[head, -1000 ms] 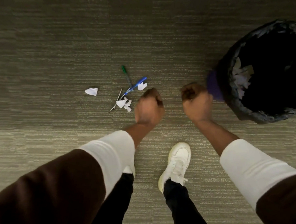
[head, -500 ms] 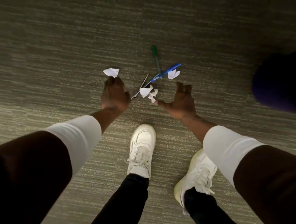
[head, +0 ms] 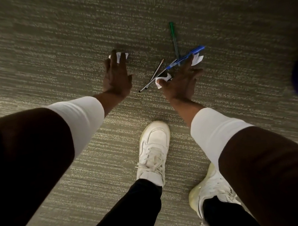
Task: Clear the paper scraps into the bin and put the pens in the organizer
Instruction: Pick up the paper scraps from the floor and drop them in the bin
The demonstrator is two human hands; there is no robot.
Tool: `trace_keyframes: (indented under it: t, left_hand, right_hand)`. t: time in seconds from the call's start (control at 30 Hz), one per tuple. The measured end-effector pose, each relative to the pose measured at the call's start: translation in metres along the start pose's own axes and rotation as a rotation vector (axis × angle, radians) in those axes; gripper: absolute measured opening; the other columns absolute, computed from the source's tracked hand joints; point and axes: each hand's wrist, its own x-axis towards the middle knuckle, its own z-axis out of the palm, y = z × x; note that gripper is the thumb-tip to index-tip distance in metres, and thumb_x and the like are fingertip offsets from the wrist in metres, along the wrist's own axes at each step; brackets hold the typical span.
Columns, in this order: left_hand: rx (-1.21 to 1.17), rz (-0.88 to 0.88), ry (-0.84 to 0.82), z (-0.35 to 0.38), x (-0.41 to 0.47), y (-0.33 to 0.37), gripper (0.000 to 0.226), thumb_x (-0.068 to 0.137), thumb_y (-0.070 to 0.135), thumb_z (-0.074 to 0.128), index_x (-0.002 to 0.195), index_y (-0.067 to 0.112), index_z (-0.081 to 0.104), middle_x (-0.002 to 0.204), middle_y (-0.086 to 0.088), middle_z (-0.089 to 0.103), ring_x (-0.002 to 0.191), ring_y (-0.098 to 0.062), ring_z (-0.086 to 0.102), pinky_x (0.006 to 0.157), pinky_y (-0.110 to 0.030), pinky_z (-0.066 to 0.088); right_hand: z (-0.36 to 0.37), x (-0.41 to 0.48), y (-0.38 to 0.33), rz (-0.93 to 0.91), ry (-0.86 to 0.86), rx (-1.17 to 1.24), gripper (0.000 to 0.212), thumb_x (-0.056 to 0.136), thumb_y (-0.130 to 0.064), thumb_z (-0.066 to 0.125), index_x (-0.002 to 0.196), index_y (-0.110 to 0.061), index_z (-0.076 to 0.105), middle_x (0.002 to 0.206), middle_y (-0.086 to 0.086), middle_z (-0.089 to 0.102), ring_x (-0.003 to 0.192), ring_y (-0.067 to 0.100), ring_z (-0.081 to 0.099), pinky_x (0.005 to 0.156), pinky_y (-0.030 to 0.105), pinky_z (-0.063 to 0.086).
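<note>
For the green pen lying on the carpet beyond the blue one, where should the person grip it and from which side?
Grip the green pen on its far half, near the capped end, pinching across the barrel from above. That end lies bare on the grey carpet, while its near end runs under the blue pen beside a white paper scrap and the right hand. The right hand is likely the closer one.

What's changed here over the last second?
Both fists opened and went from near the bin down to the floor: left hand onto the lone paper scrap, right hand onto the scraps among the pens. The pens haven't moved.
</note>
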Motion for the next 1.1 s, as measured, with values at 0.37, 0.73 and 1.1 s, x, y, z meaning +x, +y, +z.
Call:
trace_keyframes:
  t: [0.37,0.73,1.1]
  left_hand:
    - [-0.122,-0.001,0.032,-0.003,-0.006,0.011,0.016,0.095,0.003,0.061,0.111,0.001,0.064,0.115,-0.025,0.069,0.106,-0.044,0.066,0.084,-0.047,0.051]
    - [-0.142,-0.004,0.041,-0.003,-0.020,0.022,0.025,0.085,-0.010,0.058,0.106,0.001,0.065,0.109,-0.021,0.071,0.096,-0.042,0.069,0.074,-0.041,0.051]
    - [-0.172,-0.025,0.132,-0.031,-0.031,0.050,0.021,0.086,-0.003,0.064,0.105,0.006,0.066,0.109,-0.017,0.072,0.096,-0.039,0.069,0.077,-0.041,0.052]
  right_hand:
    - [-0.018,0.026,0.005,0.074,0.141,0.110,0.084,0.082,-0.019,0.085,0.149,-0.010,0.035,0.144,-0.004,0.042,0.131,0.031,0.060,0.097,0.024,0.045]
    - [-0.034,0.042,0.031,-0.120,0.213,0.133,0.014,0.104,-0.019,0.048,0.116,-0.013,0.053,0.106,0.015,0.075,0.089,0.032,0.076,0.078,0.047,0.060]
    - [-0.088,0.023,0.081,-0.030,0.067,0.244,0.015,0.077,-0.001,0.075,0.076,-0.014,0.081,0.082,0.011,0.082,0.069,0.019,0.077,0.061,0.028,0.064]
